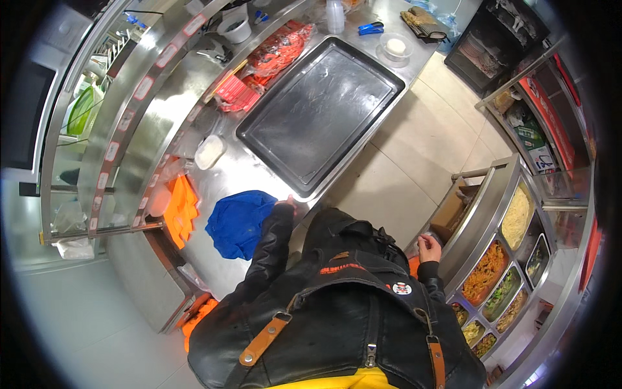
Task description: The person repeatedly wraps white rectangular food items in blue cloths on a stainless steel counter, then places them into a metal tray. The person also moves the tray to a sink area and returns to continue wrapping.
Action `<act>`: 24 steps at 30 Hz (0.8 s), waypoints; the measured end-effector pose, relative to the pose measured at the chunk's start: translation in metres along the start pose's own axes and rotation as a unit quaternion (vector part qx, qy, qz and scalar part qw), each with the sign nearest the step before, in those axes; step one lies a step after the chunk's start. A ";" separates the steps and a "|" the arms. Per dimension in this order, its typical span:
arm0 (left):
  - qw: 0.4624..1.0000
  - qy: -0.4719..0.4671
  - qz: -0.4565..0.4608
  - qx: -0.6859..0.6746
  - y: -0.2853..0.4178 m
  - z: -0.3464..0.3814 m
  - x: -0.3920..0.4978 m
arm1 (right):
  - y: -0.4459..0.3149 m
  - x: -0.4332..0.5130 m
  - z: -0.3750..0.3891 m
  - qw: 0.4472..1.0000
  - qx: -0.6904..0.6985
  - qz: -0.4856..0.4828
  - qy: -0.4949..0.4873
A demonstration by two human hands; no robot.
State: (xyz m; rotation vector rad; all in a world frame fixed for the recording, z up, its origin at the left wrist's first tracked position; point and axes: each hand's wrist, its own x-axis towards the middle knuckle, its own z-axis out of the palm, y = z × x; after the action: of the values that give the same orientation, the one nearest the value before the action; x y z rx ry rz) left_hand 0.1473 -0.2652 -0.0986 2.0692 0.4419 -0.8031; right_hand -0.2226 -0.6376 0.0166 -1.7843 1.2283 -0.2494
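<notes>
My left hand [287,201] is at the near corner of a large dark metal baking tray [320,116], beside the tray's rim. Most of this hand is hidden by my black sleeve, so its grip is not plain. A crumpled blue cloth [240,223] lies on the steel worktable [209,272], partly behind my left forearm. On the other side of my body, my right hand [429,250] hangs beside the steel food counter [486,194], fingers loosely bent and apart, with nothing seen in it.
Red plastic packaging [279,51], a white lidded tub [210,151] and orange cloths [181,209] line the table's shelf side. Beyond the tray are a clear bowl [394,47], a blue clip-like tool [371,28] and work gloves [422,23]. Food pans [485,272] fill the counter at right.
</notes>
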 end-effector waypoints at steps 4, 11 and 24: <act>0.993 0.010 0.091 -0.071 -0.006 -0.006 0.000 | -0.020 0.073 0.013 1.000 -0.014 0.001 -0.028; 0.946 0.227 0.216 -0.089 -0.032 0.034 0.029 | -0.183 0.332 0.105 0.929 -0.144 -0.340 0.032; 0.897 0.335 -0.253 -0.140 0.013 0.033 0.005 | -0.324 0.510 0.216 0.935 -0.260 -0.229 -0.072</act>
State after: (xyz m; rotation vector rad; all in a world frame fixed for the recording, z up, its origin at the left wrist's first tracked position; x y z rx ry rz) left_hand 0.1455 -0.2999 -0.1083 1.9247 1.4328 -0.2427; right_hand 0.3587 -0.9078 -0.0126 -2.4981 0.7979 -0.0500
